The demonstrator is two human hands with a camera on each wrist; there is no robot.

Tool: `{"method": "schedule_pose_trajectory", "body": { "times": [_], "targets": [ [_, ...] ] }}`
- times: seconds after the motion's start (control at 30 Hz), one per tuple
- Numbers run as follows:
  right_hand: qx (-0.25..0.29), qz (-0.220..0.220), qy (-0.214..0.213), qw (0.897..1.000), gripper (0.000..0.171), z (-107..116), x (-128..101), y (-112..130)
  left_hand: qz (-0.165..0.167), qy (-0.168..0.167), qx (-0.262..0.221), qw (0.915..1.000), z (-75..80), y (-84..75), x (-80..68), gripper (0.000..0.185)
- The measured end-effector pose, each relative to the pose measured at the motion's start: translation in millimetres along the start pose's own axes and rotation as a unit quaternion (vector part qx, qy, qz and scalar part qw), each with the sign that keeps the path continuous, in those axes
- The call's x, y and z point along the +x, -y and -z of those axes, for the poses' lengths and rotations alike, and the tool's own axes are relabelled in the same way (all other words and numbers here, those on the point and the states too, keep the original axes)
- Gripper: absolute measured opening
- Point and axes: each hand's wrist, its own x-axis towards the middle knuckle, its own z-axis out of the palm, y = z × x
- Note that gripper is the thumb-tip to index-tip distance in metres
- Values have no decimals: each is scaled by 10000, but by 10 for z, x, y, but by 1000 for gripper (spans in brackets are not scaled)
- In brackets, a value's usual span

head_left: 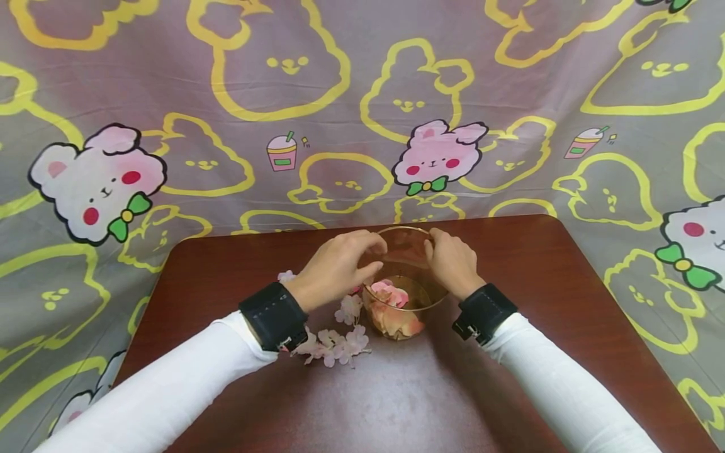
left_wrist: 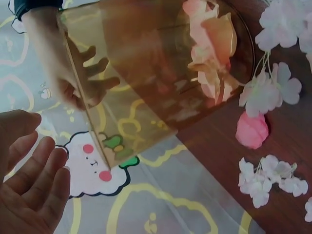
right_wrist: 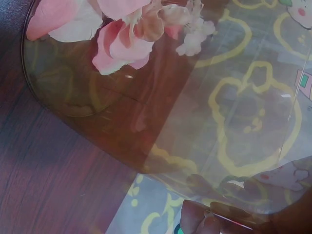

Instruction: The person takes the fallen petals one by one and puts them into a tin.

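Note:
A clear amber-tinted glass cup stands on a dark red-brown table with pink and cream petals in its bottom. My right hand grips the cup's right wall near the rim; its fingertips press the glass in the right wrist view. My left hand is cupped at the left of the rim. In the left wrist view its fingers are relaxed, a small gap from the glass.
A sprig of pale pink artificial blossoms lies on the table left of the cup, with a small pink bud beside it. A cartoon-print cloth hangs behind and around the table.

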Motion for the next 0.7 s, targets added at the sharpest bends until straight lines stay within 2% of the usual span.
{"method": "schedule_pose_trajectory", "body": {
  "times": [0.2,0.3,0.43,0.57,0.7],
  "targets": [
    [-15,21,-12,10000,21,4,-4,2,129,-161,-4,9998,119,73,-59,23],
    [-12,29,12,10000,21,6,-3,6,202,-345,-73,9992,163,166,-123,20],
    [-13,25,43,10000,20,5,1,17,469,-482,-179,9976,197,298,-243,18],
    [-22,17,51,10000,20,12,0,17,734,-471,-128,9961,212,437,-375,20],
    [-34,24,39,10000,20,20,-5,10,850,-340,90,9958,240,587,-491,22]
  ]
}}
